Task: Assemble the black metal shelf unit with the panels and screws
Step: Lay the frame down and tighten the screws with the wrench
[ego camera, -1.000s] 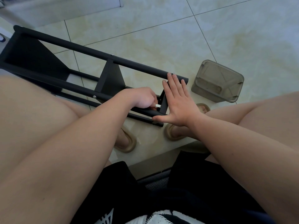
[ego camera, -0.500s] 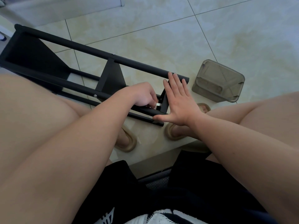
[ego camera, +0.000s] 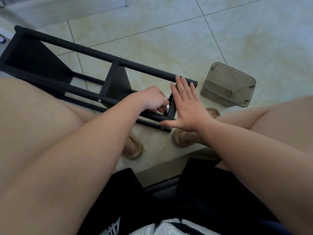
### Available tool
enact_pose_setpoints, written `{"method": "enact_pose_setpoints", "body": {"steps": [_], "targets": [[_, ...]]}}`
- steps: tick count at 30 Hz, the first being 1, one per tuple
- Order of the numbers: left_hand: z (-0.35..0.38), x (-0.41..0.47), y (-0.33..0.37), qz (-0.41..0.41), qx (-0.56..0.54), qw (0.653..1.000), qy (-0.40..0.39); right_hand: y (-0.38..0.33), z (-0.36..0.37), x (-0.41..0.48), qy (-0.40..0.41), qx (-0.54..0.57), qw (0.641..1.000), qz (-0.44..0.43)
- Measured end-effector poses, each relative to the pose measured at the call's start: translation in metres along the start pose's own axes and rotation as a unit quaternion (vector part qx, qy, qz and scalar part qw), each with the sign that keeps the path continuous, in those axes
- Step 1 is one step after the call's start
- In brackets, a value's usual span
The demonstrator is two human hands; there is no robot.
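Shelf unit (ego camera: 94,53) lies on its side on the tiled floor (ego camera: 169,39), directly in front of the seated person's knees. Two panels look fixed already, with screw heads (ego camera: 99,100) showing on the rails. Step in hand, as I judge it: fastening the end panel (ego camera: 171,107) between the rail ends. Right hand (ego camera: 186,106) is flat against the panel's outer face, fingers straight and close together, thumb spread wide along the lower rail. Left hand (ego camera: 152,99) is curled at the inner face, fingertips pinching a small pale piece (ego camera: 168,109); screw or key, cannot tell. The next move likely calls for steady counter-pressure from the right while the left turns. A smoky plastic container (ego camera: 228,85) sits near the rail ends. Tan sandals (ego camera: 133,150) on both feet; pale marbled tiles, dim daylight.
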State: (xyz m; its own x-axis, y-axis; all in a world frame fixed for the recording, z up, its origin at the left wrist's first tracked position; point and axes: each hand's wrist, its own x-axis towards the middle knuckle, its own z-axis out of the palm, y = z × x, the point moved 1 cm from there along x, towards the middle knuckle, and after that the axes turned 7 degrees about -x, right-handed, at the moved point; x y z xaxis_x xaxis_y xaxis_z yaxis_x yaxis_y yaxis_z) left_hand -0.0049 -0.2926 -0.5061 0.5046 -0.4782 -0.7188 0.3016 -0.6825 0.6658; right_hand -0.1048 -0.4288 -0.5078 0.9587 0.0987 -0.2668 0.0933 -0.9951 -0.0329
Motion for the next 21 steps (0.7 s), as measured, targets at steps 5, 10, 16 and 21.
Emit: {"method": "enact_pose_setpoints", "body": {"steps": [5, 10, 16, 21], "targets": [[0.0067, 0.0047, -0.0034, 0.02, 0.006, 0.998, 0.054, -0.0006, -0.0001, 0.0003, -0.001, -0.004, 1.0, 0.001], [0.01, 0.0068, -0.0043, 0.03, 0.0, 0.996, 0.08, -0.0008, 0.0005, 0.0004, -0.001, -0.006, 1.0, 0.001], [0.0097, 0.0055, -0.0022, 0.028, -0.027, 0.997, 0.071, -0.0009, 0.0008, 0.0005, 0.001, -0.001, 1.0, 0.001], [0.0084, 0.0031, -0.0009, 0.018, -0.025, 0.998, 0.061, -0.0005, -0.0001, 0.0005, -0.001, 0.002, 1.0, 0.001]]}}
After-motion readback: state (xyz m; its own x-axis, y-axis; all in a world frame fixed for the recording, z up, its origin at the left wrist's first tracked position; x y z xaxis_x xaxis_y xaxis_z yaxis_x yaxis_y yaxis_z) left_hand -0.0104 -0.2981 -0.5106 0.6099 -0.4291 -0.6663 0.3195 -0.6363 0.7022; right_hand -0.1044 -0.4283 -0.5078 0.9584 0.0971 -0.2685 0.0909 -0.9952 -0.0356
